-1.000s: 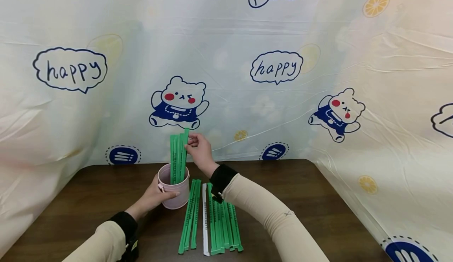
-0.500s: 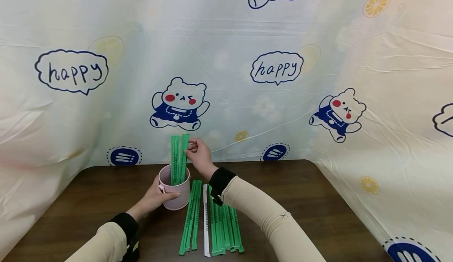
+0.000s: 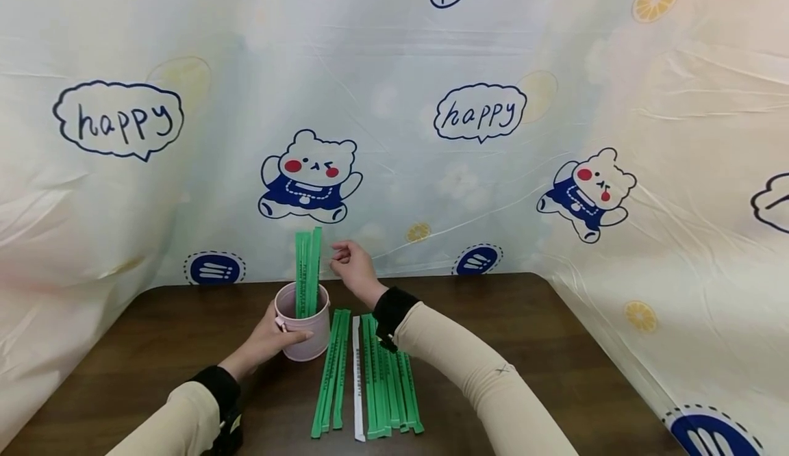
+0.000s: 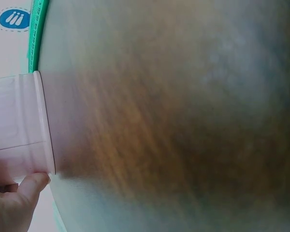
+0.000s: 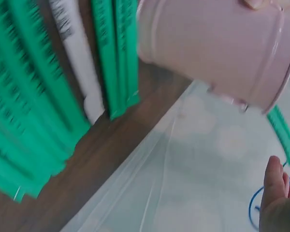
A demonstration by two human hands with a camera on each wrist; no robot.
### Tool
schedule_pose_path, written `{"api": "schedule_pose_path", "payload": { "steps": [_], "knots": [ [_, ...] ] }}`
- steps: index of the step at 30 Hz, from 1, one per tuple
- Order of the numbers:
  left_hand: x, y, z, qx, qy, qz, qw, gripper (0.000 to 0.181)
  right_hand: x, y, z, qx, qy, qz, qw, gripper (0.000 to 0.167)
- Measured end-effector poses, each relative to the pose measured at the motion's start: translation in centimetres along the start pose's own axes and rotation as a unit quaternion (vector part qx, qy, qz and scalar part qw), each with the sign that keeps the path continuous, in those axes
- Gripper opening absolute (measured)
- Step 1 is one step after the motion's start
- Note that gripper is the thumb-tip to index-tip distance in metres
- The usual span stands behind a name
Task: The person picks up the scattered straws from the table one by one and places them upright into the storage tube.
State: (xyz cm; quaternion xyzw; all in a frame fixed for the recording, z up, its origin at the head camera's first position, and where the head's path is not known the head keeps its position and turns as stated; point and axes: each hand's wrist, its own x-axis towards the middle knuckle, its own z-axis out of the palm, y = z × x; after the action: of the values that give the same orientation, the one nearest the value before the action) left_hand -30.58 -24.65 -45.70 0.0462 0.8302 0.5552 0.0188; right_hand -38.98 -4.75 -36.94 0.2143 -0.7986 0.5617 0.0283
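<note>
My left hand (image 3: 265,341) grips a small pink bucket (image 3: 316,338) by its side, the thumb lying across the front. Several green paper-wrapped straws (image 3: 306,274) stand upright inside the bucket, their upper ends well above its rim. To the right of them, my right hand (image 3: 357,271) is in the air with its fingers loosely bent, apart from the straws and holding nothing. Thumb and bucket rim also appear in the left wrist view. On the table lie more green wrapped straws (image 3: 388,391) and one white wrapped straw (image 3: 358,381), side by side.
A dark brown wooden table (image 3: 524,374) bears everything. Behind it hangs a pale printed cloth (image 3: 394,168) with cartoon bears, touching or close to the table's back edge. The right forearm passes over the upper ends of some loose straws.
My right hand has let go of a green straw at the bucket and drawn slightly away to the right. That straw now stands in the bucket. The left hand keeps its grip.
</note>
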Motion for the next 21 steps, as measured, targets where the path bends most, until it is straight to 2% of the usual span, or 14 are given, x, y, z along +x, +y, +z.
{"api": "schedule_pose_path", "payload": {
  "steps": [4, 12, 16, 21],
  "knots": [
    [0.1, 0.0, -0.1, 0.005, -0.001, -0.004, 1.0, 0.106, 0.0, 1.0, -1.9, -0.005, -0.014, 0.004, 0.9999, 0.032],
    [0.2, -0.3, -0.2, 0.003, -0.003, -0.003, 1.0, 0.106, -1.1, 4.8, -7.1, -0.072, -0.033, 0.05, 0.9956, 0.033],
    [0.3, -0.4, -0.1, 0.0, -0.004, -0.001, 1.0, 0.107, -2.4, 6.8, -8.9, -0.1, -0.05, 0.108, 0.9879, 0.034],
    [0.4, -0.3, -0.1, -0.002, -0.005, -0.003, 1.0, 0.106, -4.5, 8.9, -10.2, -0.106, -0.084, 0.183, 0.9738, 0.041]
  ]
}}
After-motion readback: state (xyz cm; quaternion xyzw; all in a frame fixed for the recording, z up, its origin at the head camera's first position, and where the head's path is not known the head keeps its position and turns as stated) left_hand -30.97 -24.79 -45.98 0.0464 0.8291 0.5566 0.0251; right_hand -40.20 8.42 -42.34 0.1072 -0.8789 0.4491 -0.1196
